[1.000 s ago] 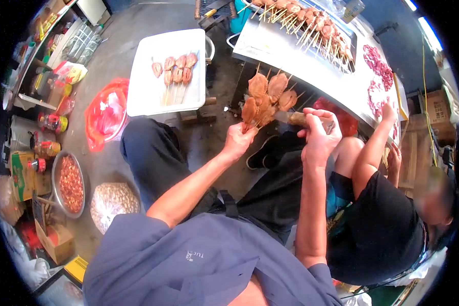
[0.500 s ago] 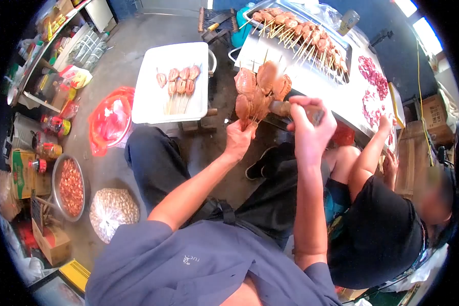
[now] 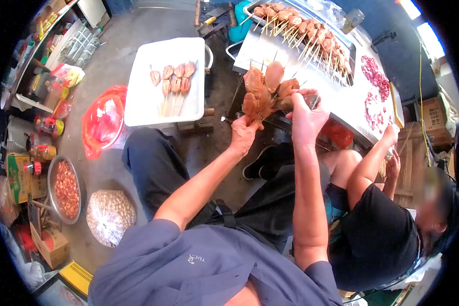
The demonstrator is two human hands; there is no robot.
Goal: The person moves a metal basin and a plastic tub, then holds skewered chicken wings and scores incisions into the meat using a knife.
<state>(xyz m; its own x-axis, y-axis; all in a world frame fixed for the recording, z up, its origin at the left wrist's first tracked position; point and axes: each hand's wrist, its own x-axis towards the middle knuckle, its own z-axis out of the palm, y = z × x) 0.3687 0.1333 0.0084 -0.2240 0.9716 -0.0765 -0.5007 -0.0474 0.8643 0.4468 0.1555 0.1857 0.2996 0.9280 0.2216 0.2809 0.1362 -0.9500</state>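
In the middle of the head view, my left hand [image 3: 245, 133] is closed around the lower ends of a bunch of meat skewers [image 3: 260, 99], held upright with the reddish-brown pieces at the top. My right hand [image 3: 309, 118] pinches a short brownish tool [image 3: 285, 105] that looks like a brush. Its tip touches or sits very close to the right side of the bunch, and my fingers cover much of it. To the left, a white tray [image 3: 132, 109] bears several more meat skewers [image 3: 176, 84].
A metal tray [image 3: 348, 79] piled with skewers [image 3: 311, 33] stands on the steel table [image 3: 250, 48], with raw meat [image 3: 375, 97] at its right. A co-worker [image 3: 377, 234] sits close on my right. A red bag [image 3: 107, 120], a metal bowl [image 3: 76, 217] and a bagged heap [image 3: 109, 217] sit at left.
The bunch of skewers and my left hand have shifted slightly right. My right hand has turned a little, and the tool is now more hidden behind its fingers.
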